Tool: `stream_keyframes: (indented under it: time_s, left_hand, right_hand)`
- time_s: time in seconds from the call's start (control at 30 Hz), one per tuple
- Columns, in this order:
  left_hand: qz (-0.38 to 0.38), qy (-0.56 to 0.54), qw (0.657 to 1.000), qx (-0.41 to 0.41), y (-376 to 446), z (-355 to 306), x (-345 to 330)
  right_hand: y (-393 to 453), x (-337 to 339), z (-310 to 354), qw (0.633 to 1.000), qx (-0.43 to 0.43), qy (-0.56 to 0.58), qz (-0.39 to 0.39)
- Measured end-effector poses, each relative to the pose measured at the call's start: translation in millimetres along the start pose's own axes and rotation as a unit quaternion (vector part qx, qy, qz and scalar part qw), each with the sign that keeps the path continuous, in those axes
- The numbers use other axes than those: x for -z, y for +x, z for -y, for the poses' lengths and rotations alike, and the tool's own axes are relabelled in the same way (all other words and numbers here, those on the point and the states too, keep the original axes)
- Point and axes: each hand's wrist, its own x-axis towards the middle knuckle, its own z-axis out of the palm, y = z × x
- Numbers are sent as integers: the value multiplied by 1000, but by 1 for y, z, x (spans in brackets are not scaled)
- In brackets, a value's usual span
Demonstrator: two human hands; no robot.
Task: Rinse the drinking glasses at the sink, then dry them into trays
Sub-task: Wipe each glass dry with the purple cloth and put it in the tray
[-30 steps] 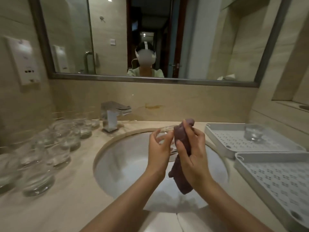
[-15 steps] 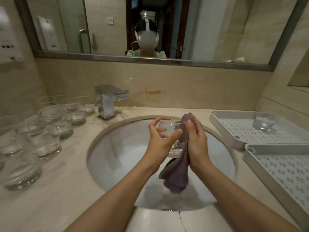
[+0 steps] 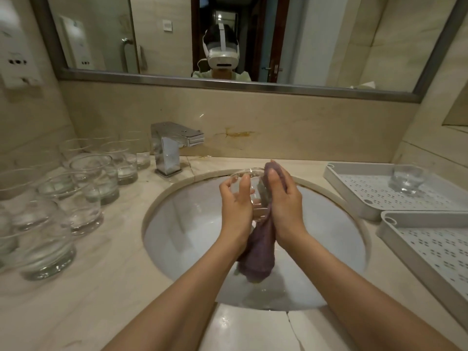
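Note:
Over the white sink basin (image 3: pixel 192 234) my left hand (image 3: pixel 236 198) grips a clear drinking glass (image 3: pixel 254 183), fingers and thumb curled round its side. My right hand (image 3: pixel 285 198) presses a purple cloth (image 3: pixel 260 252) against the glass's right side, fingers wrapped over the cloth; its tail hangs down into the basin. Several clear glasses (image 3: pixel 86 196) stand on the counter at the left. One glass (image 3: pixel 406 179) sits in the far white tray (image 3: pixel 354 196) at the right. A second white tray (image 3: pixel 430 249) lies nearer to me, with nothing visible in it.
A square chrome tap (image 3: pixel 172 145) stands at the basin's back left, with no water running. The beige stone counter (image 3: pixel 101 287) surrounds the basin. A mirror (image 3: pixel 329 41) and backsplash rise behind. A white wall fitting (image 3: pixel 15 54) hangs at the upper left.
The glass has turned upright in my left hand while my right hand kept the cloth against its side. The view has tilted downward.

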Motion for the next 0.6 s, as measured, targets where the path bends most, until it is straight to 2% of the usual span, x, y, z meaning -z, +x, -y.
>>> stream_keyframes:
  time_s: [0.07, 0.17, 0.27, 0.4, 0.5, 0.6]
  left_hand:
    - [14, 8, 1000, -9, 0, 1, 2]
    - [64, 67, 996, 5, -3, 0, 3]
    - [79, 130, 988, -8, -1, 0, 3]
    - [8, 34, 998, -58, 3, 2, 9]
    - [-22, 31, 996, -77, 3, 5, 13]
    - [6, 46, 996, -81, -4, 5, 6]
  right_hand:
    - [9, 2, 0, 995, -80, 65, -3]
    - [12, 12, 5, 994, -94, 51, -2]
    - [5, 20, 10, 1000, -26, 11, 13]
    - [-18, 7, 9, 985, 113, -114, 67]
    - [-27, -3, -4, 980, 122, -136, 72]
    - [-23, -1, -3, 986, 111, -115, 38]
